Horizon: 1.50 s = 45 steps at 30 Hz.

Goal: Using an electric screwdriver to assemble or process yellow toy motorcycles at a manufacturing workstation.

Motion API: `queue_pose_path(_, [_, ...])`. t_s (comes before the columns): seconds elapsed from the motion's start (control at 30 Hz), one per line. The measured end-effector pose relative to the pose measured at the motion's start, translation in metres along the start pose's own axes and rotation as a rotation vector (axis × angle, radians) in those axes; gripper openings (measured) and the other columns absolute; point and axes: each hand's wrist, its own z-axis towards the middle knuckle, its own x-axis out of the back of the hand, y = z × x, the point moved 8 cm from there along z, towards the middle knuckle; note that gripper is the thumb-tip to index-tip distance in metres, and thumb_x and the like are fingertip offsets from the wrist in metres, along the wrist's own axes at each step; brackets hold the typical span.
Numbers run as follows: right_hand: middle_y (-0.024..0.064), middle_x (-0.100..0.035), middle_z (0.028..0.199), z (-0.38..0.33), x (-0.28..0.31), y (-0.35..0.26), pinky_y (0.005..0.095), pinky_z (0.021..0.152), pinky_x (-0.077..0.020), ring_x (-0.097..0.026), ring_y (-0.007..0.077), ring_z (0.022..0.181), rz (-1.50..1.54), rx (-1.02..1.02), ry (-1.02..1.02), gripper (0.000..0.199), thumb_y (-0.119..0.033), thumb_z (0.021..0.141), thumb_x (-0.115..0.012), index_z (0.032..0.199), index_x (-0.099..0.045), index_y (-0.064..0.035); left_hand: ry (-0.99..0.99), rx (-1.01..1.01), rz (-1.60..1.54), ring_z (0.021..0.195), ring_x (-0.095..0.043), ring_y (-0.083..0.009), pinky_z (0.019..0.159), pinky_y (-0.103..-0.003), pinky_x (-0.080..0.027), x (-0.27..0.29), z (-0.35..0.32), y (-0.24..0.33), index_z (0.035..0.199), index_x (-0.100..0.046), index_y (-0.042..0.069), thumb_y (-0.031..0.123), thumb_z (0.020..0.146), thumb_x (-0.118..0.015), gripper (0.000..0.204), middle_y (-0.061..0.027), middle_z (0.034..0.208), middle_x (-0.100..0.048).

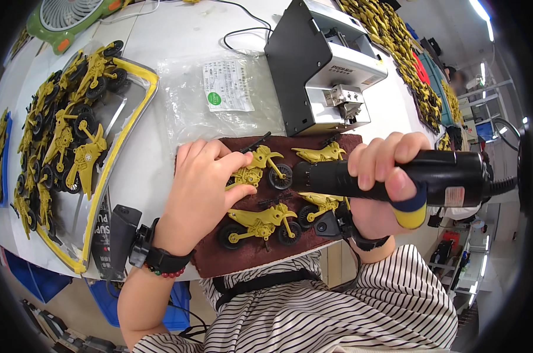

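My left hand (pixel 203 176) is closed on a yellow toy motorcycle (pixel 247 175), its thumb and fingers around the body. The motorcycle lies on a brown mat (pixel 213 259), its black front wheel pointing right. My right hand (pixel 390 176) wraps round a black corded electric screwdriver (pixel 437 176). The screwdriver's narrow front end points left, close beside that wheel; whether they touch I cannot tell. Just below lies a second yellow toy motorcycle (pixel 260 225). Two more, partly hidden, sit by the screwdriver: one above it (pixel 319 154) and another below it (pixel 320 203).
Toy motorcycles are heaped on a yellow-rimmed tray (pixel 151 79) at the left. A black and silver bench machine (pixel 331 70) stands beyond the mat, beside a clear plastic bag (pixel 178 88). At the far left are a green fan (pixel 72 20) and a blue bin (pixel 34 276).
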Motion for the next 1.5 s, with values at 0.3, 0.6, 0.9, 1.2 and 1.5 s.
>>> queue_pose_path(0.3, [0.0057, -0.050, 0.089, 0.003, 0.003, -0.012, 0.0313, 0.059, -0.0376, -0.051, 0.0151, 0.060, 0.041, 0.026, -0.166, 0.031, -0.009, 0.075, -0.064, 0.100, -0.046, -0.0069, -0.018, -0.001, 0.044, 0.085, -0.048, -0.0230, 0.082, -0.034, -0.033, -0.002, 0.003, 0.007, 0.094, -0.064, 0.007, 0.022, 0.061, -0.075, 0.038, -0.0047, 0.084, -0.054])
queue_pose_path(0.6, [0.0039, -0.042, 0.082, 0.048, 0.066, -0.111, 0.0281, 0.071, -0.0335, -0.041, 0.0134, 0.072, -0.020, 0.273, 0.091, 0.023, -0.001, 0.072, -0.053, 0.093, -0.043, -0.0029, 0.013, 0.011, 0.231, 0.093, -0.048, -0.0269, 0.086, -0.039, -0.034, -0.001, -0.001, 0.040, 0.105, -0.060, 0.006, 0.019, 0.065, -0.072, 0.044, -0.0093, 0.094, -0.054])
queue_pose_path(0.9, [0.0091, -0.053, 0.065, 0.071, 0.083, -0.051, 0.0294, 0.055, -0.0421, -0.053, 0.0188, 0.055, -0.083, 0.283, 0.096, 0.017, -0.005, 0.073, -0.060, 0.087, -0.053, 0.0016, 0.022, 0.132, 0.283, 0.127, -0.023, -0.0446, 0.102, -0.051, -0.020, -0.059, -0.008, 0.074, 0.128, -0.031, -0.010, 0.053, 0.070, -0.062, 0.092, -0.0340, 0.133, -0.024])
queue_pose_path(1.2, [0.0089, -0.048, 0.065, 0.055, 0.040, -0.061, 0.0310, 0.055, -0.0410, -0.049, 0.0188, 0.053, -0.120, 0.273, 0.026, 0.019, -0.007, 0.069, -0.057, 0.084, -0.051, 0.0018, 0.104, 0.163, 0.219, 0.128, -0.022, -0.0416, 0.103, -0.048, -0.021, -0.064, -0.012, 0.065, 0.130, -0.030, -0.007, 0.048, 0.070, -0.064, 0.089, -0.0318, 0.136, -0.023])
queue_pose_path(1.5, [0.0071, -0.048, 0.065, 0.075, 0.080, -0.039, 0.0309, 0.059, -0.0407, -0.048, 0.0179, 0.056, -0.134, 0.198, 0.159, 0.018, -0.002, 0.070, -0.059, 0.086, -0.051, -0.0009, 0.100, 0.166, 0.199, 0.128, -0.022, -0.0417, 0.103, -0.047, -0.022, -0.060, -0.015, 0.062, 0.130, -0.030, -0.008, 0.047, 0.071, -0.062, 0.087, -0.0317, 0.136, -0.022])
